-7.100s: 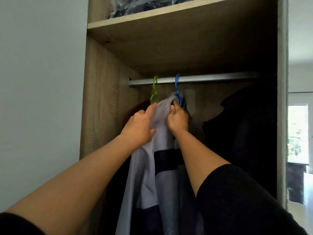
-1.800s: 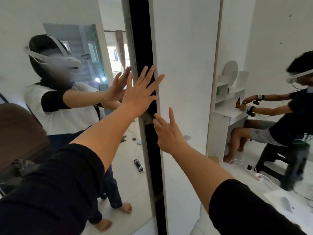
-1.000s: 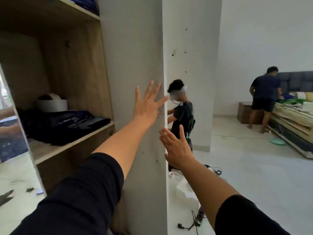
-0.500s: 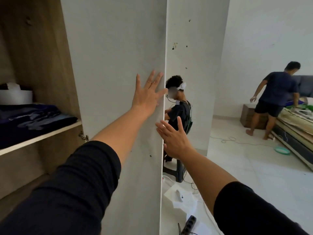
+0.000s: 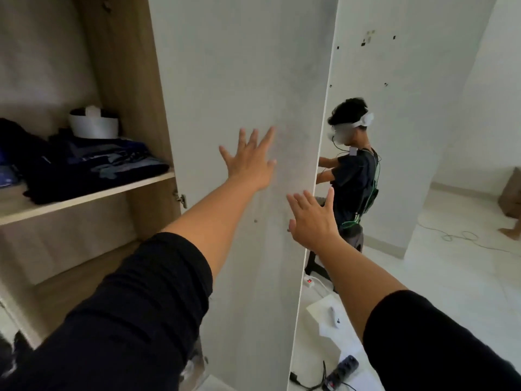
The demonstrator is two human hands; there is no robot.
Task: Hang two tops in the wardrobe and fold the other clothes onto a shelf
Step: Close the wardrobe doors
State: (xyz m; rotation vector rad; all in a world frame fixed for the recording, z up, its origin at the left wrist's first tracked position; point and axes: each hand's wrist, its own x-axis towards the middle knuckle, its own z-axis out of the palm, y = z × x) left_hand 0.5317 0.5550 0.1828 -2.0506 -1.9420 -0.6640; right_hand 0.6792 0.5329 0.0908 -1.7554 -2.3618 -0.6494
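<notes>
1. Two open hands, fingers spread: my left hand (image 5: 251,162) lies flat on the white wardrobe door (image 5: 239,80), my right hand (image 5: 313,221) at its free edge; neither grips anything.
2. Since a second ago the door has swung further, uncovering more of the shelf (image 5: 84,193).
3. Folded dark clothes (image 5: 93,167) lie at the shelf's front edge, suggesting the folding is largely done.
4. Hidden: the hanging rail and both tops, out of view; the shelf's left end is cut off.

wardrobe door (image 5: 242,80) swung wider, shelf (image 5: 84,193) exposed
</notes>
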